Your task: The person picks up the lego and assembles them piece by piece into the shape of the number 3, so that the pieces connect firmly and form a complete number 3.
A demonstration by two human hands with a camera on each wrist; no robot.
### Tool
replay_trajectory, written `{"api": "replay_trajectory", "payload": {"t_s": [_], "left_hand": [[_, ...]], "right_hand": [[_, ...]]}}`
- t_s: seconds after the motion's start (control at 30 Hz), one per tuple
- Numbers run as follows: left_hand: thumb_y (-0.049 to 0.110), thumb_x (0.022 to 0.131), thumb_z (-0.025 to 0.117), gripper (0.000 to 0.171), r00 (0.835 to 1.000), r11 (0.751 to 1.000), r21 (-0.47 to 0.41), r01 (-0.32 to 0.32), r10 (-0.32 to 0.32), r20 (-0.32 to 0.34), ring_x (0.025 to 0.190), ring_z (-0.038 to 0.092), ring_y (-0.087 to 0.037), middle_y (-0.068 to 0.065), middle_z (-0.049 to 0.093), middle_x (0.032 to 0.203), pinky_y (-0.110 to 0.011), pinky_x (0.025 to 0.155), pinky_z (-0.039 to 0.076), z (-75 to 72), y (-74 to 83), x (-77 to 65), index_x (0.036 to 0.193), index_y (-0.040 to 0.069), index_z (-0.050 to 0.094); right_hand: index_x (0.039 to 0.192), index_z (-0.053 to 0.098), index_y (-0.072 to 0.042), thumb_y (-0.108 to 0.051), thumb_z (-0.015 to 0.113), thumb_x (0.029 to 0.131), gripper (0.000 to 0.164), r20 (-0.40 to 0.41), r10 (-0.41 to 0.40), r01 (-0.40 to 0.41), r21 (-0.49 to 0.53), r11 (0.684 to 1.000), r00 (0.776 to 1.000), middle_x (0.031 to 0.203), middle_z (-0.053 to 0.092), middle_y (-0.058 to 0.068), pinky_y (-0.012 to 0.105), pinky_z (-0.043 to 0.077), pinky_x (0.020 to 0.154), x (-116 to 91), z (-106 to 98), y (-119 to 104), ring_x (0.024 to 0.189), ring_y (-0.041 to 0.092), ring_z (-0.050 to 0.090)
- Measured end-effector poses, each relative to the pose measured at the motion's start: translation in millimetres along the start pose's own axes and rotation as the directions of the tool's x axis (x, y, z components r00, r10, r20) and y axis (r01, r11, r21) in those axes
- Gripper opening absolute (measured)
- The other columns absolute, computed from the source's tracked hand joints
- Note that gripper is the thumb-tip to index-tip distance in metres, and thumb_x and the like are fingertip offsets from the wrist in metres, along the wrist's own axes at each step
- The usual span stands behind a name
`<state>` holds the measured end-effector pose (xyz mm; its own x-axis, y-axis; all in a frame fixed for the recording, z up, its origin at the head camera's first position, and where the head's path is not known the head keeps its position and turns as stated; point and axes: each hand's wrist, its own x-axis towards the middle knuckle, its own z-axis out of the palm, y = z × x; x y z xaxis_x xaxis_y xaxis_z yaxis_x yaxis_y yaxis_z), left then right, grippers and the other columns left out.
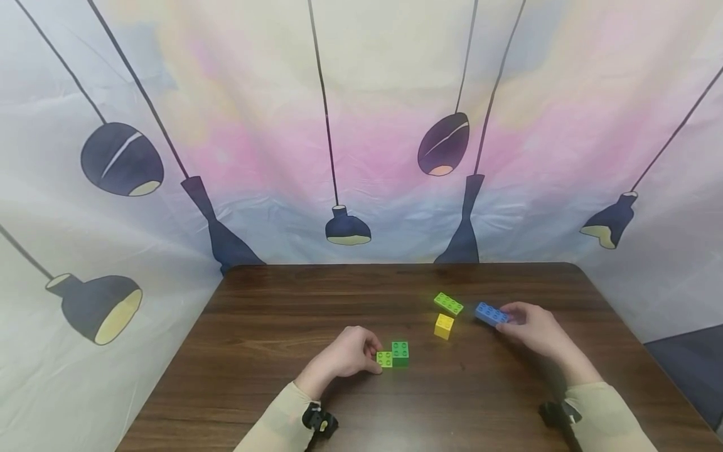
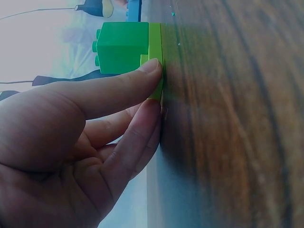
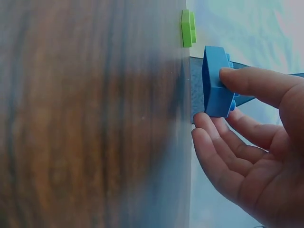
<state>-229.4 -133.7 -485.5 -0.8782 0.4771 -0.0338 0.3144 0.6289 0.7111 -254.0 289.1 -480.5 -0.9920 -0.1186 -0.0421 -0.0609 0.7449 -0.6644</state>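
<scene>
My left hand (image 1: 350, 353) pinches the near end of a flat lime-green building brick (image 2: 155, 40) between thumb and fingers, low against the wooden table. A taller green brick (image 1: 400, 354) is seated on the right part of that lime piece, its studs bare. Over on the right, my right hand (image 1: 533, 326) grips one end of a long blue brick (image 1: 490, 314). The right wrist view shows the blue brick (image 3: 216, 80) tilted and a little off the tabletop, with the thumb on its side and fingers beneath its end.
Between the hands, a small yellow brick (image 1: 444, 326) stands on the dark wooden table (image 1: 294, 292). Behind it lies another flat lime-green brick (image 1: 449, 304), left of the blue one. A cloth printed with hanging lamps (image 1: 348, 229) rises beyond the table's far edge.
</scene>
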Motion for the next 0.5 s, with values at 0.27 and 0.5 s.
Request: {"api": "replay_trajectory", "payload": {"t_s": [0.27, 0.5], "left_hand": [[0.000, 0.075, 0.095, 0.027, 1.000, 1.000, -0.005, -0.013, 0.013, 0.000, 0.070, 0.056, -0.008, -0.002, 0.066, 0.079, -0.026, 0.063, 0.046, 0.7, -0.4, 0.8, 0.094, 0.002, 0.076], [0.002, 0.075, 0.095, 0.027, 1.000, 1.000, 0.011, 0.001, -0.001, 0.002, 0.070, 0.056, -0.007, 0.001, 0.065, 0.079, -0.025, 0.063, 0.046, 1.3, -2.8, 2.5, 0.095, 0.003, 0.077]], "right_hand": [[0.131, 0.067, 0.002, -0.037, 0.079, 0.098, 0.053, -0.038, -0.018, 0.020, 0.032, 0.999, 0.999, 0.119, 0.073, 0.022, 0.046, 0.060, 0.084, 0.1, 2.0, -3.3, 0.106, 0.034, 0.070], [0.132, 0.068, -0.002, -0.039, 0.079, 0.098, 0.052, -0.069, -0.049, 0.052, 0.040, 0.998, 0.996, 0.121, 0.073, 0.020, 0.053, 0.059, 0.089, 1.0, 6.7, -10.3, 0.109, 0.036, 0.070]]}}
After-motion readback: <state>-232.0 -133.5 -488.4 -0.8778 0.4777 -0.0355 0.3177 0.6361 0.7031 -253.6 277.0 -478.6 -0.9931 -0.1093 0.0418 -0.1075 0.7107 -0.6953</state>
